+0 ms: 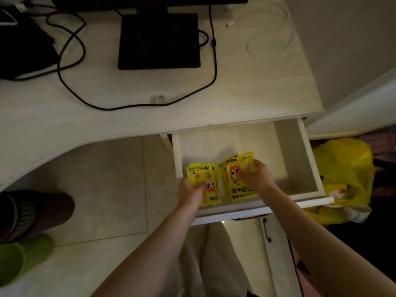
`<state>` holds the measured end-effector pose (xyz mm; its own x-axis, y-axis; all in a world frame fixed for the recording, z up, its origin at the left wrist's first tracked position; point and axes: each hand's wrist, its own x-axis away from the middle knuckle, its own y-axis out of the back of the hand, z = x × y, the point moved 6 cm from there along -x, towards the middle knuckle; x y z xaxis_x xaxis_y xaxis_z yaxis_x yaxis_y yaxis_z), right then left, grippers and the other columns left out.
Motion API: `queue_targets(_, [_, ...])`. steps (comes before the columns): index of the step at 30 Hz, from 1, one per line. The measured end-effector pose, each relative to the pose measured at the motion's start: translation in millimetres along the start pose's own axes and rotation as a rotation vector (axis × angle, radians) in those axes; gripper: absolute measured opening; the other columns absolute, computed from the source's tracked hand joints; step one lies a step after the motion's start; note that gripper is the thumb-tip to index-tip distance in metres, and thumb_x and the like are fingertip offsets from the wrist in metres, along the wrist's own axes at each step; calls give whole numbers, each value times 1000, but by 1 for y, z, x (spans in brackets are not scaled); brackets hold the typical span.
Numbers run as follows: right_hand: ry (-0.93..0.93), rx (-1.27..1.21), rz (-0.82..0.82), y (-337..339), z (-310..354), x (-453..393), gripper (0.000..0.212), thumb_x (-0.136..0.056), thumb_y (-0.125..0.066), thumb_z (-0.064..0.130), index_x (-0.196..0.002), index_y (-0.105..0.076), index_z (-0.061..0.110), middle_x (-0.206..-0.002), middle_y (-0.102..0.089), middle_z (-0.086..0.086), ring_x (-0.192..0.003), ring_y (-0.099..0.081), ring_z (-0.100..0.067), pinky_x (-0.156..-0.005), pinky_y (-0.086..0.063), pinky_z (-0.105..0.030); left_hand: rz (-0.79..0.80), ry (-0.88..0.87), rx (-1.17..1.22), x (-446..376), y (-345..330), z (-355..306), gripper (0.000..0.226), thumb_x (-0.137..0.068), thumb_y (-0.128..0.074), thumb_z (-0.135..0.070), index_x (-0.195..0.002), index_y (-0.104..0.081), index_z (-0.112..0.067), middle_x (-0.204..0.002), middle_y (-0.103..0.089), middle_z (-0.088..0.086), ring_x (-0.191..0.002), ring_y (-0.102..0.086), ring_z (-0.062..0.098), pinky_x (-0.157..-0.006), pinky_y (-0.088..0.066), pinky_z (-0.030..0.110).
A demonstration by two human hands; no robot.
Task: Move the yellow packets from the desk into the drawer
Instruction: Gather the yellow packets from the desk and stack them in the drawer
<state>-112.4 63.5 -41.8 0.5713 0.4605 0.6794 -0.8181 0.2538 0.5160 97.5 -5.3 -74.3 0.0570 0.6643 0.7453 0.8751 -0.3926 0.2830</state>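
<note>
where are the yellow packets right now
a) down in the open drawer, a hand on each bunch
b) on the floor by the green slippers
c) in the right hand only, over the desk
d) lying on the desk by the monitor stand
a: the yellow packets sit inside the open drawer, with the left hand on one bunch and the right hand on the other.
</note>
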Motion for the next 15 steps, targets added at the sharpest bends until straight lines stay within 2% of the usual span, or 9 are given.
queue_targets(2, [-18, 28, 24, -4, -8, -14, 33, -81, -72, 26, -109, -58, 15, -98, -65, -4, -91, -62, -23, -77, -53, -35, -17, 28, -86, -7, -12, 9, 36, -74, -75, -42, -102, -65, -22, -99, -70, 2, -87, -67, 22, -80, -56, 41])
queue_targets(4, [-34, 35, 40, -7, -17, -26, 32, -80, -72, 26, -107, -59, 16, -101, -68, -6, -93, -64, -26, -82, -56, -41, -45, 56, -121, -11, -20, 12, 35, -74, -74, -43, -101, -66, -22, -98, -70, -1, -87, -66, 22, -80, -55, 35])
queue_targets(7, [-56, 11, 106, -13, -26, -44, 33, -79, -74, 23, -108, -60, 15, -104, -68, -10, -96, -66, -29, -86, -55, -46, -57, 116, -48, -22, -31, 14, 30, -81, -73, -27, -105, -65, -11, -100, -68, 4, -84, -63, 20, -61, -45, 23])
queue_targets(10, [-72, -30, 132, -17, -34, -56, 32, -80, -73, 20, -108, -60, 11, -105, -68, -12, -97, -66, -31, -87, -54, -48, -41, 169, 3, -29, -41, 16, 18, -85, -70, -18, -100, -63, -12, -98, -66, 6, -83, -60, 19, -58, -43, 23])
queue_targets(11, [-78, -36, 139, -18, -36, -59, 30, -81, -72, 18, -107, -59, 11, -105, -68, -12, -96, -65, -30, -85, -55, -45, -35, 176, 12, -31, -44, 16, 17, -85, -69, -17, -102, -64, -13, -99, -66, 6, -83, -60, 19, -56, -43, 23])
queue_targets(13, [-79, -18, 164, -22, -41, -64, 23, -83, -69, 16, -102, -57, 13, -103, -66, -11, -88, -63, -25, -69, -54, -32, -26, 178, -7, -35, -50, 17, 20, -86, -67, -15, -106, -66, -11, -99, -67, 6, -83, -59, 18, -54, -42, 22])
queue_targets(15, [-55, 27, 177, -24, -42, -65, 21, -85, -68, 19, -98, -53, 13, -97, -63, -8, -82, -58, -22, -57, -46, -26, -18, 181, -34, -38, -51, 19, 22, -87, -65, -13, -109, -66, -10, -101, -66, 6, -84, -57, 17, -63, -43, 24])
